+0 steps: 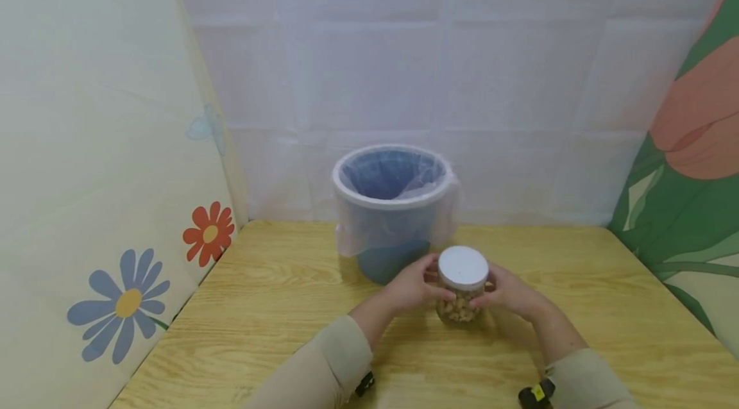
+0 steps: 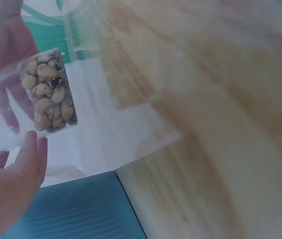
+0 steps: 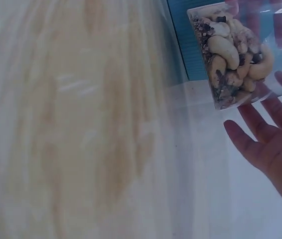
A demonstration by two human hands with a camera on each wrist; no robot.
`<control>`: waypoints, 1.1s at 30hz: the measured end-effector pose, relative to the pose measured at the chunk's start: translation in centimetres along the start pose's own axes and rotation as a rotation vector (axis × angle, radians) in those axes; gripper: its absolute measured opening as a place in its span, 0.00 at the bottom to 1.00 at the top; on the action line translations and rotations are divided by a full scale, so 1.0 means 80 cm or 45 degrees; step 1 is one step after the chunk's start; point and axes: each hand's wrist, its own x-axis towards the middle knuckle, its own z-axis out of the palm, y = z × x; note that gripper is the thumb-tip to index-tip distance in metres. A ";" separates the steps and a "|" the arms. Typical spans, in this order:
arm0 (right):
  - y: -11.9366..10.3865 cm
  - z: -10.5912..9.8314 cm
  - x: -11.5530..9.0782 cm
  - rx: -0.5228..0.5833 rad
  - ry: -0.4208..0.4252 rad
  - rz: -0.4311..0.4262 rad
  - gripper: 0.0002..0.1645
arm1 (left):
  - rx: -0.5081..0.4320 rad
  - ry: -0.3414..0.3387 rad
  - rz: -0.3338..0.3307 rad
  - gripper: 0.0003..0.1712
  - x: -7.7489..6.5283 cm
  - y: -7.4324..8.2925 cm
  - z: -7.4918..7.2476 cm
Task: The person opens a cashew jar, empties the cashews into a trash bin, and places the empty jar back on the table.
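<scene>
A clear jar (image 1: 458, 308) with a white lid (image 1: 463, 266) stands upright between my two hands, in the middle right of the head view. Cashew nuts (image 3: 230, 55) with dark bits among them fill its lower part; above them the jar is see-through. My left hand (image 1: 412, 284) grips the jar from the left, thumb across its front. From the other side my right hand (image 1: 510, 293) holds it, its thumb on the front too. In the left wrist view the fingers of both hands surround the jar's upper part, and its base is uncovered.
Just behind and left of the jar stands a blue bin (image 1: 383, 261) with a white rim (image 1: 392, 203) and a clear plastic liner (image 1: 375, 226) folded over it. The wood-grain table (image 1: 277, 313) ends at a white cloth backdrop (image 1: 369, 63), with flower-patterned sheets at both sides.
</scene>
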 end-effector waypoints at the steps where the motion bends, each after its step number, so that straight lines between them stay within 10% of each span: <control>1: -0.001 0.000 0.000 0.006 -0.002 -0.002 0.51 | 0.000 0.000 0.000 0.41 -0.001 0.001 -0.001; 33: -0.049 0.013 0.012 0.071 0.011 -0.232 0.48 | -0.033 0.099 0.072 0.43 -0.039 0.038 -0.032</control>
